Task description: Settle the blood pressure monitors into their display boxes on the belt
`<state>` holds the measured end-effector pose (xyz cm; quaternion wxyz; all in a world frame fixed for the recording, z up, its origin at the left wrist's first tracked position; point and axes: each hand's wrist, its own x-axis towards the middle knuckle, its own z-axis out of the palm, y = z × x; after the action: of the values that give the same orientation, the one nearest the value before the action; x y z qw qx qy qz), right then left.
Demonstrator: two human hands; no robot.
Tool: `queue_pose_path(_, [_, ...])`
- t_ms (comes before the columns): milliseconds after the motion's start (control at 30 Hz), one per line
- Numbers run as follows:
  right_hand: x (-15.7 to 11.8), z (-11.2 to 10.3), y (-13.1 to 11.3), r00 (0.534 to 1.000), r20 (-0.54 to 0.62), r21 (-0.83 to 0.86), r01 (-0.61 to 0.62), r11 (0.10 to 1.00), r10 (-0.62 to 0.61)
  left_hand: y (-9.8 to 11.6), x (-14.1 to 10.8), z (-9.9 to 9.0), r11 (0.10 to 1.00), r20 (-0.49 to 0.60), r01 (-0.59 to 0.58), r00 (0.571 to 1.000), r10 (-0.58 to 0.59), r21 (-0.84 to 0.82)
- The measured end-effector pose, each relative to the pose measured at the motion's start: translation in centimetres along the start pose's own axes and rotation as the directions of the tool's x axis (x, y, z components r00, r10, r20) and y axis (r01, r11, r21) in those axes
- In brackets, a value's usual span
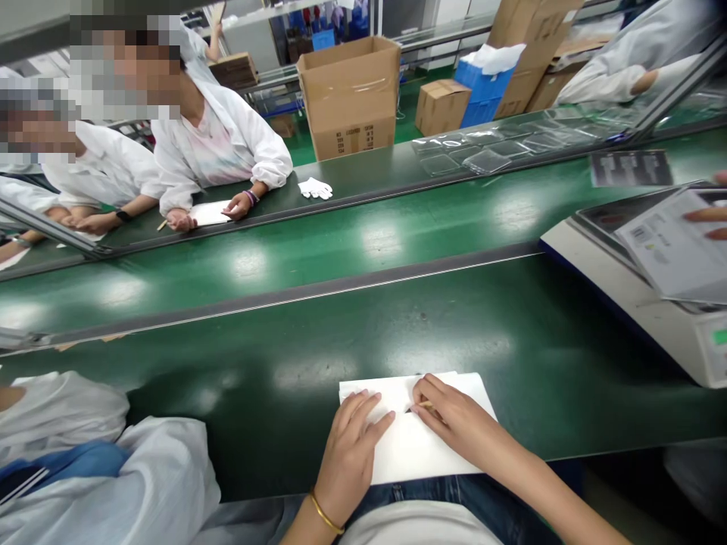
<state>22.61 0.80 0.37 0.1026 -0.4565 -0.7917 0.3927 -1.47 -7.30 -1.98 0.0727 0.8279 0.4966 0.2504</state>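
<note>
On the green bench in front of me lie white sheets (412, 452), stacked or folded, close to my lap. My left hand (347, 446) rests on their left part with the fingers stretched out. My right hand (446, 412) is closed round a thin, light wooden stick (425, 405), its fingers near the middle of the top sheet. Between the two hands a flap of the white sheet looks slightly lifted, with a small dark gap under it. The stick's tip is hidden by the fingers.
Beyond the bench runs a green conveyor belt (318, 246). A scale (641, 303) stands right, where another person's hand holds a white package (681, 246). Across sit co-workers (210, 136); a white glove (315, 188) and clear plastic sleeves (488, 159) lie there. A white sleeve (164, 469) is close left.
</note>
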Motion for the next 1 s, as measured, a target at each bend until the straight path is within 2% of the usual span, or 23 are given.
queue_pose_path(133, [-0.1,0.1,-0.2,1.0,0.003,-0.067,0.0,0.998,0.0,0.1,0.2,0.5,0.986,0.022,-0.097,0.995,0.095,0.136])
queue_pose_path(333, [-0.1,0.8,-0.4,0.998,-0.029,-0.221,0.039,0.975,-0.047,-0.3,0.0,1.3,0.967,0.022,-0.125,0.992,0.123,0.224])
queue_pose_path(433, [0.1,1.0,-0.5,0.999,-0.027,-0.262,0.03,0.964,-0.039,-0.8,-0.2,1.5,0.966,0.009,-0.146,0.989,0.148,0.212])
queue_pose_path(567, [0.2,1.5,-0.7,0.998,-0.062,-0.279,0.004,0.96,-0.022,-1.4,-0.2,1.6,0.99,0.09,-0.084,0.993,0.075,0.11])
queue_pose_path(700, [0.0,2.6,-0.5,0.99,-0.14,-0.313,-0.037,0.949,-0.008,-1.3,-0.1,1.4,0.993,0.151,-0.025,0.989,0.007,0.117])
queue_pose_path(867, [-0.3,3.4,-0.1,0.985,-0.169,-0.243,0.001,0.97,-0.043,-1.2,0.2,1.7,0.99,0.16,-0.024,0.987,0.001,0.142])
queue_pose_path(1000, [-1.3,2.8,-1.0,0.986,-0.15,0.004,0.075,0.997,-0.073,-1.7,0.0,1.9,0.991,0.115,-0.032,0.993,0.017,0.129])
